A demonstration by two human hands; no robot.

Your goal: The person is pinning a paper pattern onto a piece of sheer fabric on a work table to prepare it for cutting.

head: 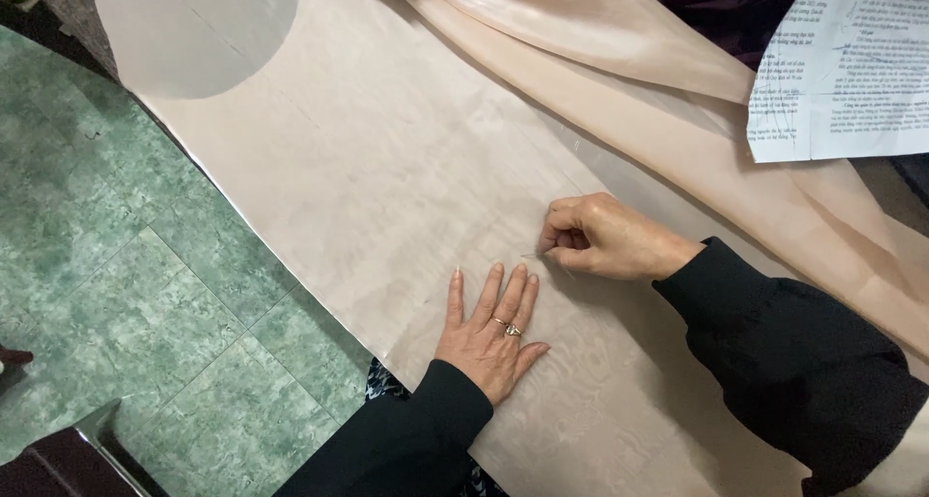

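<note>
A sheet of pale peach fabric lies spread flat over the table, running from the far left corner down to the near right, where the picture cuts it off. Its long left edge hangs just past the table's side, above the green marbled floor tiles. The left hand rests palm down on the cloth near that edge, fingers stretched out and slightly spread, a ring on one finger. Just beyond it, the right hand is curled closed, thumb and forefinger pinching something thin against the fabric; it is too small to identify, perhaps a pin or chalk. Both sleeves are black. A folded length of the same fabric lies along the far edge. A printed paper sheet sits at the far right corner, partly out of frame.
</note>
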